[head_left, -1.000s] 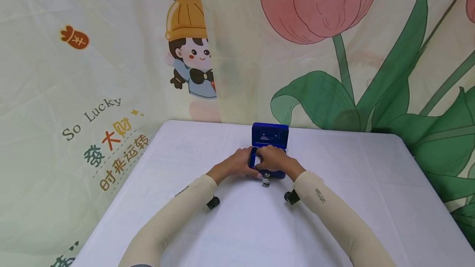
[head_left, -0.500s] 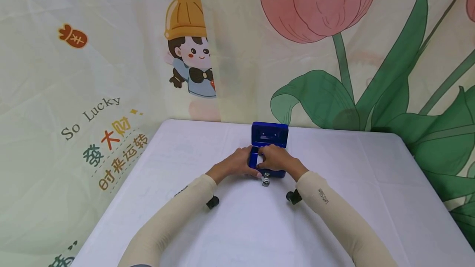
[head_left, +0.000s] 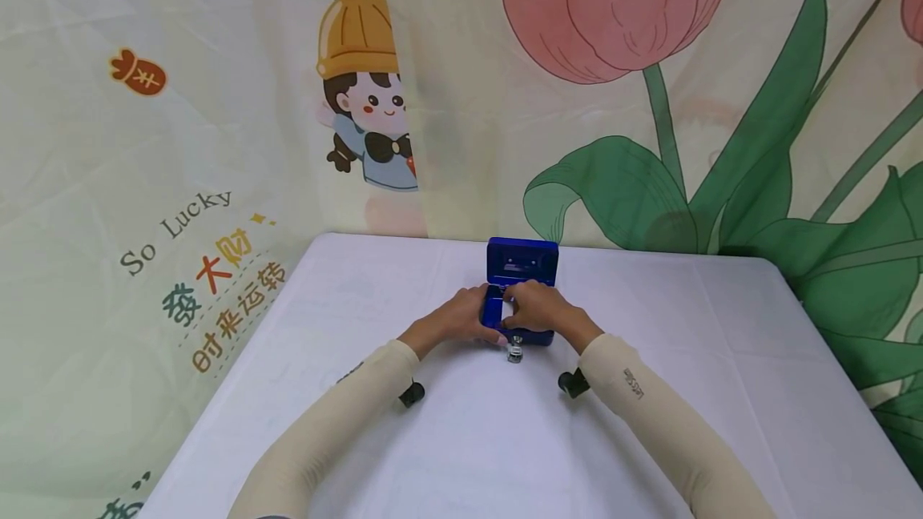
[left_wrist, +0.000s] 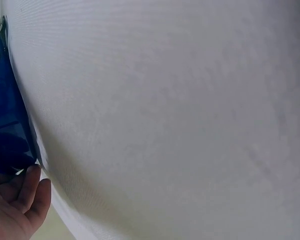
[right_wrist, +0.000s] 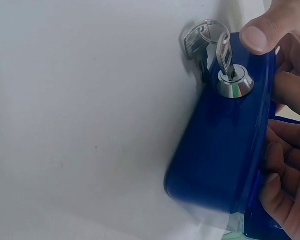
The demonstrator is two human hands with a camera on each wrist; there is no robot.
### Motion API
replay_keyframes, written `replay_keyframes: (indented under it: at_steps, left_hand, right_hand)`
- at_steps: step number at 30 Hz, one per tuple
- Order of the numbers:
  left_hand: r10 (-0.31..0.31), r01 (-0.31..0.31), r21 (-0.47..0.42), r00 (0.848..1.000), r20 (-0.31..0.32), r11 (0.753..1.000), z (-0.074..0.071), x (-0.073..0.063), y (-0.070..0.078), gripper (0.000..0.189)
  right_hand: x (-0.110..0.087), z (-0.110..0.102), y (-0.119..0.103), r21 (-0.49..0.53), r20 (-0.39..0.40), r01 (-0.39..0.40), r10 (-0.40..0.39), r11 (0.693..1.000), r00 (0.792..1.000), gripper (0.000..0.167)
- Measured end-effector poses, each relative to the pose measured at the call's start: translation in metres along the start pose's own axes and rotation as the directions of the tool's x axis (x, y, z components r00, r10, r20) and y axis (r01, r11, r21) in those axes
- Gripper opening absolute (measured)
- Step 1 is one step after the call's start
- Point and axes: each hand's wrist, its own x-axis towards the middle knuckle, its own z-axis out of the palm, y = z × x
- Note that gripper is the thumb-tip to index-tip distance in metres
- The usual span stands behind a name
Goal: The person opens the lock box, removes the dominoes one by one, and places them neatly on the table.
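A blue cash box (head_left: 492, 312) stands at the back of the table with its lid (head_left: 522, 263) raised. My left hand (head_left: 465, 315) grips its left side, thumb on the front; in the left wrist view its fingers curl by a box corner. Inside the box, my right hand (head_left: 537, 307) has thumb and fingers around a flat white object (head_left: 507, 311), mostly hidden by the hand. Seen from the right wrist, the right fingers (right_wrist: 277, 155) are curled over the box rim. A key sits in the round lock (right_wrist: 236, 82), with another key (right_wrist: 196, 44) on the same ring.
White cloth covers the table (head_left: 476, 447). Behind it hangs a printed curtain (head_left: 461, 102) with tulips and a cartoon figure. Black wrist cameras (head_left: 574, 384) hang beneath both sleeved forearms, low over the cloth.
My right hand and the white object have shifted slightly rightward within the box, so more of the box's left interior shows. My left hand keeps its hold; the lid stays raised.
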Motion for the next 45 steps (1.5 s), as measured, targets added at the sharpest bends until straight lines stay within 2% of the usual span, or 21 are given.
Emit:
replay_keyframes:
  at_steps: [8, 23, 29, 37, 45]
  left_hand:
    - [-0.022, 0.022, -0.021, 1.0, -0.004, 1.0, 0.0, 0.0, 0.001, 0.105]
    - [-0.043, 0.044, -0.044, 0.999, 0.008, 0.998, 0.0, -0.002, 0.001, 0.108]
    - [-0.027, 0.027, -0.048, 1.0, 0.006, 0.998, 0.0, -0.002, 0.0, 0.108]
    - [-0.036, 0.036, -0.054, 0.999, 0.009, 0.998, 0.0, 0.0, 0.0, 0.109]
    - [0.009, -0.009, -0.051, 1.0, -0.002, 0.999, 0.0, 0.001, -0.003, 0.107]
  right_hand:
    - [-0.001, -0.002, 0.004, -0.024, 0.003, -0.02, 0.02, 0.999, 1.0, 0.051]
    - [-0.01, -0.012, 0.01, 0.031, -0.008, -0.04, 0.041, 0.999, 0.999, 0.052]
    - [-0.016, -0.016, 0.011, 0.028, -0.01, -0.037, 0.037, 0.999, 0.999, 0.05]
    - [-0.023, -0.021, 0.014, 0.019, -0.01, -0.046, 0.046, 0.999, 0.999, 0.052]
    - [-0.028, -0.025, 0.018, 0.029, 0.035, -0.092, 0.091, 0.995, 0.995, 0.05]
